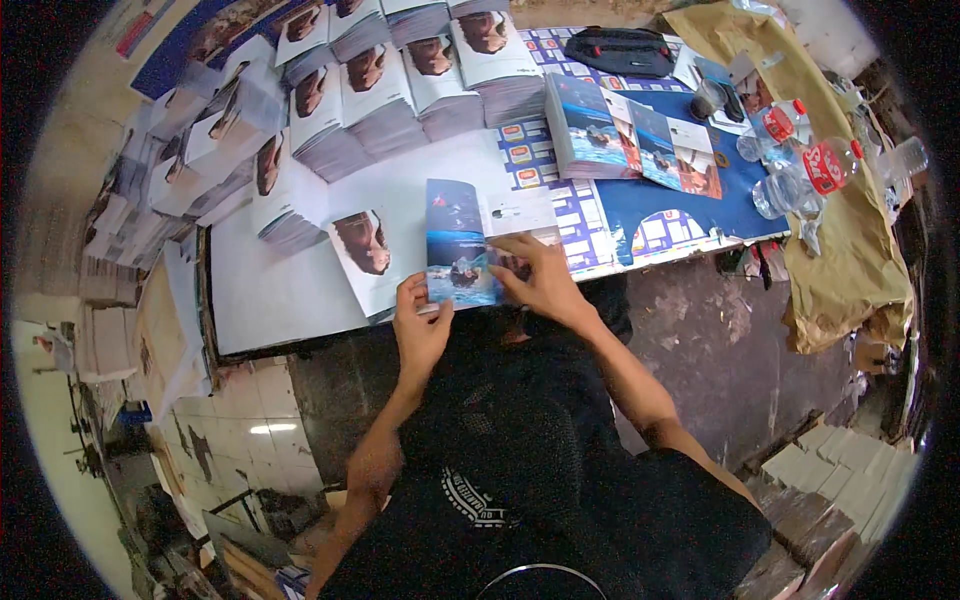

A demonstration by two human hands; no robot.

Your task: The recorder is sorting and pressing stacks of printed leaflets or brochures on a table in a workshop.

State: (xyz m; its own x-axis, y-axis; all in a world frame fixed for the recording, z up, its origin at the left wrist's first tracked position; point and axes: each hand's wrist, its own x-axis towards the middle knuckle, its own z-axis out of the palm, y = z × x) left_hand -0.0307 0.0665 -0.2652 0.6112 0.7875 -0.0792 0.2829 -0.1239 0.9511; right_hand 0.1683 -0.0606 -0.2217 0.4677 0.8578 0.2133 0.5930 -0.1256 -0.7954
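Observation:
In front of me a printed cover sheet lies at the table's near edge, its left part deep blue with a sea scene, its right part pale with a picture. My left hand grips its lower left corner, thumb and fingers at the edge. On the sheet's right part, my right hand has thumb and fingers bent together at the middle fold; its fingertips partly cover the print. Just left lies a white booklet with a portrait on its cover, tilted and partly under the sheet.
Stacks of portrait-covered booklets fill the far left of the table. Blue cover sheets are piled at the far right, beside plastic bottles, a black pouch and brown paper. More paper stacks lie low at right.

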